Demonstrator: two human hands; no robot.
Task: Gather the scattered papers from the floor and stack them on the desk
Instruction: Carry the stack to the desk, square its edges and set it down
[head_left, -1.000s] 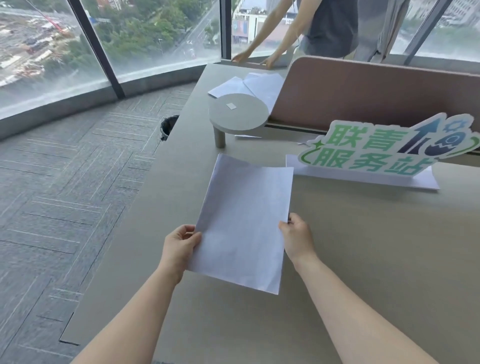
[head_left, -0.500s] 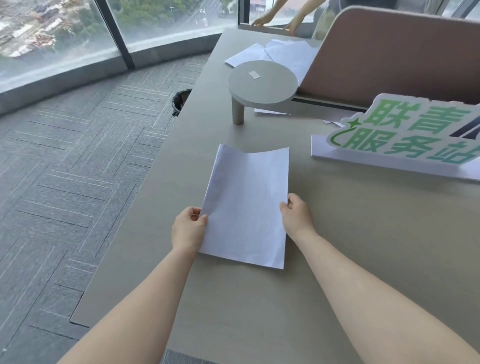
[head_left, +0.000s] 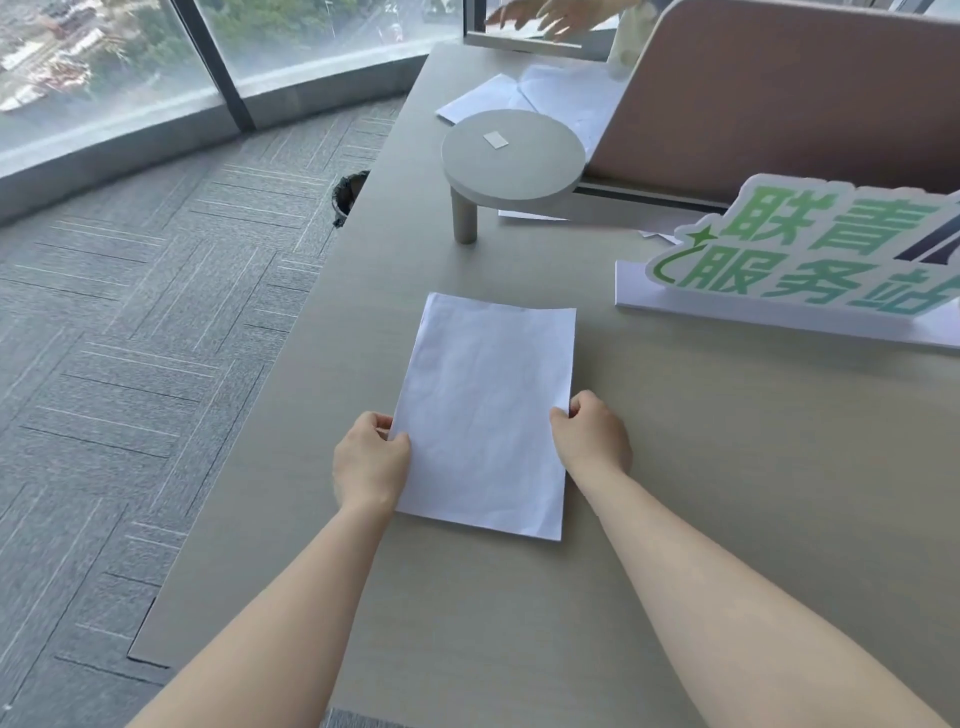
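Observation:
A stack of white papers lies flat on the beige desk, a little left of its middle. My left hand pinches the stack's left edge. My right hand pinches its right edge at about the same height. The top sheet is slightly wrinkled and its far edge curls up a little. More loose white sheets lie at the far end of the desk, partly behind a round stand.
A round grey stand on a short leg rises beyond the stack. A green-lettered sign stands at the right, a pink divider panel behind it. Another person's hands rest at the far end. A black bin sits on grey carpet left.
The papers have come down from a raised, tilted hold to lie flat on the desk. Both hands moved with them and keep hold of the side edges.

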